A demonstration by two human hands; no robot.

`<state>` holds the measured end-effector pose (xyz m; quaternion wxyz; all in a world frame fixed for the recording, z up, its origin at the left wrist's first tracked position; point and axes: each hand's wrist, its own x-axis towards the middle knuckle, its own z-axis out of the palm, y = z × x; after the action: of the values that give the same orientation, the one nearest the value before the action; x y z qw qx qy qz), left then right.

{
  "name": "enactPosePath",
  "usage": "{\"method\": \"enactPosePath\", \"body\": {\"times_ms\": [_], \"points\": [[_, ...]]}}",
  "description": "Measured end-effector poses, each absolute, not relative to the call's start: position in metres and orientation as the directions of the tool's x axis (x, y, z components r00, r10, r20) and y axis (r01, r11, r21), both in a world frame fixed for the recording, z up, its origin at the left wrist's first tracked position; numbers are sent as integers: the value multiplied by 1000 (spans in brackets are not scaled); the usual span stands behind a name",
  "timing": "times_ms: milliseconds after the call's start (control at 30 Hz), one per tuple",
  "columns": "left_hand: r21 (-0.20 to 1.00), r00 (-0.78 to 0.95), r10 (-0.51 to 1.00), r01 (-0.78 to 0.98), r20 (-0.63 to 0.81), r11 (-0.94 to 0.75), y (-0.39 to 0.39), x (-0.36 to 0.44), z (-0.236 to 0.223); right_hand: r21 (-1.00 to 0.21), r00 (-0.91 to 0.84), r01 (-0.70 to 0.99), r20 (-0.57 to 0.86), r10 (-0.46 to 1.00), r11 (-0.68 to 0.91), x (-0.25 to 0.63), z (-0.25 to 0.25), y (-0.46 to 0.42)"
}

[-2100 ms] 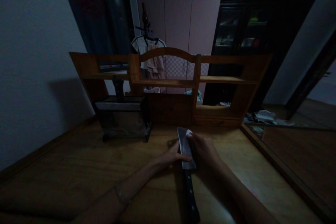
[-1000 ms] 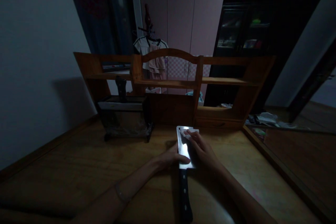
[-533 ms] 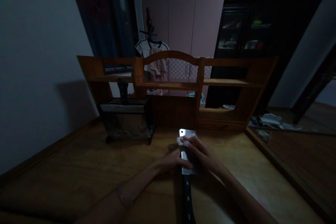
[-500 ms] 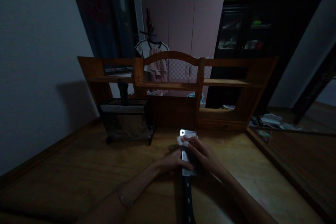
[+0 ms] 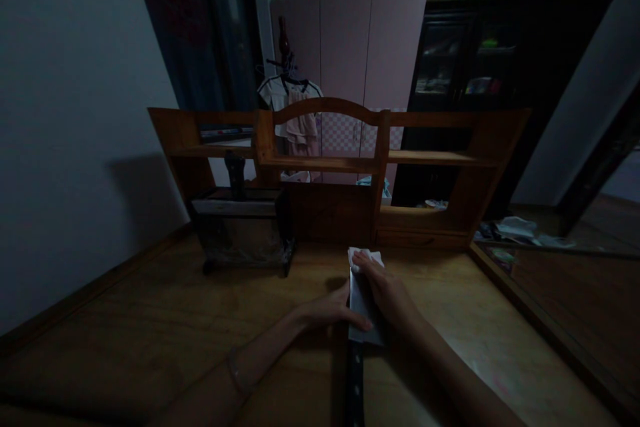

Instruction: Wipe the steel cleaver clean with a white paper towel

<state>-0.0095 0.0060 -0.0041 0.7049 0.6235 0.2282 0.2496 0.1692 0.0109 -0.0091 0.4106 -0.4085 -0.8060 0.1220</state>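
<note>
A cleaver [image 5: 361, 310] with a broad metal blade and a black riveted handle points away from me over the wooden table [image 5: 240, 320]. My left hand [image 5: 333, 309] grips the blade near its base, thumb across the flat and fingers at the left edge, partly hidden. Under the fingers of my right hand [image 5: 383, 280] a folded white tissue [image 5: 373, 255] is pressed on the far end of the blade, covering the corner there. The handle lies toward me, with neither hand on it.
A knife block [image 5: 245, 237] with one black-handled knife [image 5: 235, 170] stands at the left. Behind the table rises a wooden shelf unit [image 5: 325, 163]. A raised wooden edge [image 5: 530, 310] runs along the right side. The room is dim.
My right hand has slid the tissue to the far right end of the blade, covering the hole in its corner. The cleaver has shifted slightly; my left hand keeps its grip.
</note>
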Motion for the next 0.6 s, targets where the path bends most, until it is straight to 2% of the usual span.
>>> {"method": "enactPosePath", "body": {"times_ms": [333,600], "points": [[992,777,629,-71,-12,106,8,-10,-8,-518,-200,694,528,825,500,174,-4,5],[997,761,649,-38,-14,67,6,-10,-5,-562,-246,589,559,792,580,167,-9,11]]}}
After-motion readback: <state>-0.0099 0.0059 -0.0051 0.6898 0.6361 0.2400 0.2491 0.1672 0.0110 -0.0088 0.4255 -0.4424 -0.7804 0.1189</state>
